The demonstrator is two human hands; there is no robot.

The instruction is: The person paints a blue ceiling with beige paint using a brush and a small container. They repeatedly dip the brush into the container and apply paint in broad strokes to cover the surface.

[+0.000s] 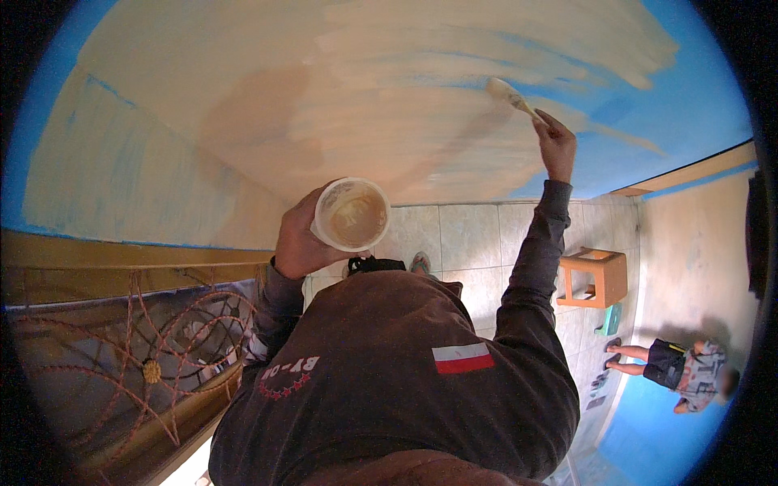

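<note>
My left hand [301, 240] is wrapped round a round plastic tub [351, 214] and holds it in front of my chest. Cream-coloured paint coats the tub's inside. Out to the right, my raised right hand [556, 146] pinches the handle of a paintbrush [509, 95]. The brush's bristles look pressed to the wall [365, 121], at the edge of a streak where blue shows through. Cream paint covers most of this wall, with blue left at the right and in thin streaks. Shadows of my arms and the tub fall across it.
An orange plastic stool [594, 278] stands on the tiled floor [470, 235] to the right, with a green item [609, 320] beside it. Farther right, another person [685, 368] stands near a wall. At my left is a window opening with a curled metal grille [151, 371].
</note>
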